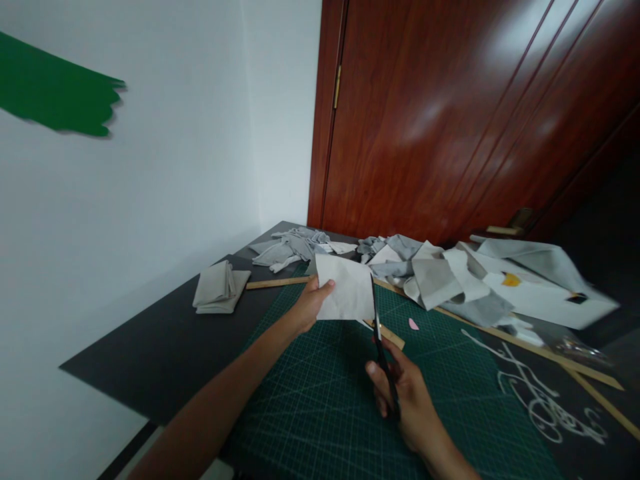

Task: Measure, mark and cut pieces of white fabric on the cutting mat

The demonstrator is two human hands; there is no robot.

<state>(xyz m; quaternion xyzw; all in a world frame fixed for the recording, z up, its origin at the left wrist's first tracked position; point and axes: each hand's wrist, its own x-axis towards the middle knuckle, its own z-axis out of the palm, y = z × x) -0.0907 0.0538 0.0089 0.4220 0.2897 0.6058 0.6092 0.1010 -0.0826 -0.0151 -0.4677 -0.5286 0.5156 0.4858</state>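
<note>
A pale, roughly square piece of fabric is held up above the green cutting mat. My left hand pinches its left edge, thumb on the near face. In my right hand are black-handled scissors, their blades pointing away from me along the fabric's right edge. Whether the blades are parted is too small to tell. Beneath the fabric and scissors, a short wooden strip lies on the mat, partly hidden.
Folded fabric sits on the dark table at left. Grey scraps and a larger fabric pile line the back. Wooden rulers, thin white strips and a small pink piece lie at right.
</note>
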